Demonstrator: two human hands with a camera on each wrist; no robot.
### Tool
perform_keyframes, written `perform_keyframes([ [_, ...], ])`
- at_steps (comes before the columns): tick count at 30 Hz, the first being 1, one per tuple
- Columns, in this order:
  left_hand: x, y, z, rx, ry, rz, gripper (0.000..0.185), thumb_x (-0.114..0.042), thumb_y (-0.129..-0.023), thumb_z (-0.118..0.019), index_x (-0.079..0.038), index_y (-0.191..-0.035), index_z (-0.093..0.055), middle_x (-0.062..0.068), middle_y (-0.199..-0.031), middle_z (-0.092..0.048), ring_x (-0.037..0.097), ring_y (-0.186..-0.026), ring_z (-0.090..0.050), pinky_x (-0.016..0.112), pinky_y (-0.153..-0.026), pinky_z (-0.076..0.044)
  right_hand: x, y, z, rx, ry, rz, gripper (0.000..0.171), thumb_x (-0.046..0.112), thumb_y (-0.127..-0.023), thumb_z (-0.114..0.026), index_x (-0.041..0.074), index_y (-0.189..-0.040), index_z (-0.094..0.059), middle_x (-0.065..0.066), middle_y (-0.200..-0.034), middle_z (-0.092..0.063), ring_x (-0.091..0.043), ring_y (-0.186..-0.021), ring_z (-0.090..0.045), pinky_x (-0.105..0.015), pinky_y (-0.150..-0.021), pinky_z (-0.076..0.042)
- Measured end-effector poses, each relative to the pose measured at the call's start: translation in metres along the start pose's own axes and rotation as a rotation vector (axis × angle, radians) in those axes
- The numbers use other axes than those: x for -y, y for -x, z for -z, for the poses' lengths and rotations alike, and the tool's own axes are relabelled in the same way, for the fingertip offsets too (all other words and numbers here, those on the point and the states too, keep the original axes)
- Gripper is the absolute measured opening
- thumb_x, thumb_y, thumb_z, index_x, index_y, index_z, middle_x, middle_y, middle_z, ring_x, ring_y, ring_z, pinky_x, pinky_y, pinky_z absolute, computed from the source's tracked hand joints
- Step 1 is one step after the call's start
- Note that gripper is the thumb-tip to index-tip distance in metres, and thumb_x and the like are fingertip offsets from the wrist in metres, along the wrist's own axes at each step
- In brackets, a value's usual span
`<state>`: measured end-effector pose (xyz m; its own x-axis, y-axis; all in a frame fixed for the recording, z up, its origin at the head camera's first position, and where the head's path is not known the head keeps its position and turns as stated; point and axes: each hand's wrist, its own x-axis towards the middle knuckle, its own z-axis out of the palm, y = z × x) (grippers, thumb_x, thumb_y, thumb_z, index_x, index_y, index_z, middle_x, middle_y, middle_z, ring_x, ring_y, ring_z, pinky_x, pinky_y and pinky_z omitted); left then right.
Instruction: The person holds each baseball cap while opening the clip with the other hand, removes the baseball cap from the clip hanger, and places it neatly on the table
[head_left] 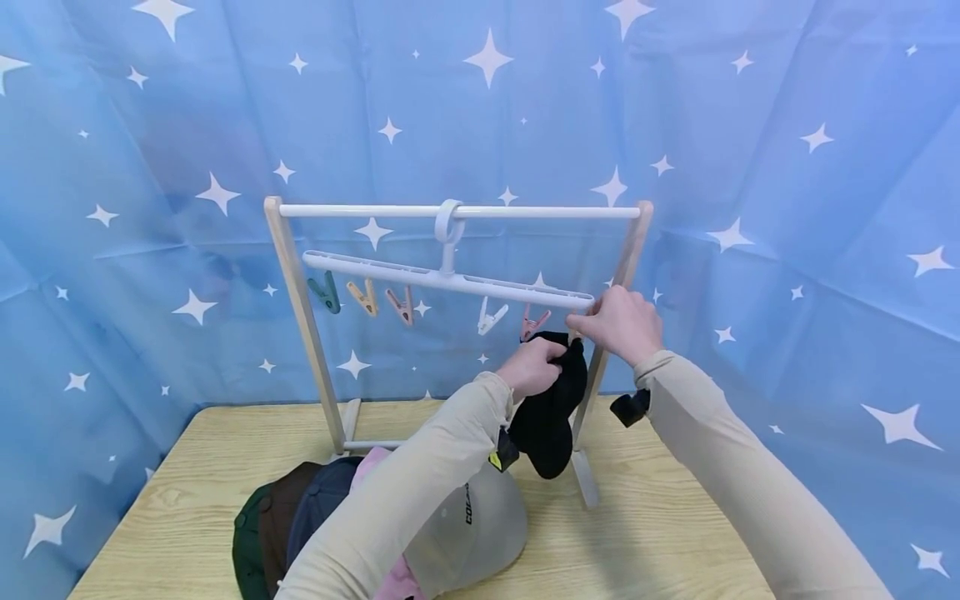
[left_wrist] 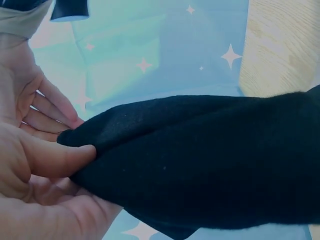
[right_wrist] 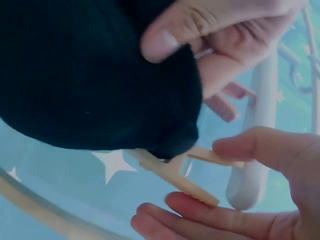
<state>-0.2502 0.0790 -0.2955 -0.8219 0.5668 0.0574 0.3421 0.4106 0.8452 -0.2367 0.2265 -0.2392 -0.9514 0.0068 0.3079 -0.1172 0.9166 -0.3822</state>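
Left hand (head_left: 534, 367) pinching black sock (head_left: 551, 417) up beside the hanger's (head_left: 450, 279) right end. Right hand (head_left: 621, 321) squeezing a beige clip (right_wrist: 182, 172) against the sock's tip. Caps (head_left: 465, 517) piled on tabletop (head_left: 645, 542) below.

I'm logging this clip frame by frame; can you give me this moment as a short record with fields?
Left hand: pinches the black cap by its edge
Right hand: squeezes a beige clip at the clip hanger's right end
Cap and clip: cap edge sits at the clip's mouth
Hanger: hooked on the white rail of the wooden rack
Table: pile of caps, grey cap on top
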Motion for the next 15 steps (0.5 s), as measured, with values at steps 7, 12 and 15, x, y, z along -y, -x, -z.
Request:
perform_keyframes([
  [7, 0.005, 0.002, 0.0, 0.018, -0.008, 0.024, 0.02, 0.002, -0.098, -0.046, -0.004, -0.079, -0.047, 0.003, -0.073, -0.042, 0.018, -0.069, -0.045, 0.028, -0.067, -0.036, -0.002, 0.0, 0.001, 0.039, -0.054, 0.0, 0.031, 0.03, -0.084, -0.067, 0.002, -0.072, -0.073, -0.002, -0.047, -0.044, -0.016, -0.041, -0.034, -0.029, -0.042, -0.024],
  [12, 0.007, 0.004, 0.0, -0.026, 0.044, -0.001, 0.016, 0.005, -0.097, -0.047, 0.0, -0.092, -0.061, 0.007, -0.095, -0.061, 0.019, -0.087, -0.055, 0.027, -0.074, -0.04, -0.006, 0.002, -0.005, -0.045, -0.14, 0.003, 0.036, 0.028, -0.084, -0.064, 0.01, -0.053, -0.058, 0.002, -0.043, -0.033, -0.015, -0.04, -0.029, -0.029, -0.042, -0.021],
  [15, 0.006, 0.007, 0.0, -0.053, 0.081, -0.001, 0.027, 0.005, -0.098, -0.046, -0.001, -0.114, -0.066, 0.008, -0.118, -0.064, 0.019, -0.109, -0.057, 0.028, -0.088, -0.045, -0.009, 0.003, -0.011, -0.127, -0.214, -0.005, 0.043, 0.026, -0.086, -0.064, 0.014, -0.049, -0.045, 0.003, -0.043, -0.028, -0.015, -0.04, -0.027, -0.029, -0.043, -0.02],
])
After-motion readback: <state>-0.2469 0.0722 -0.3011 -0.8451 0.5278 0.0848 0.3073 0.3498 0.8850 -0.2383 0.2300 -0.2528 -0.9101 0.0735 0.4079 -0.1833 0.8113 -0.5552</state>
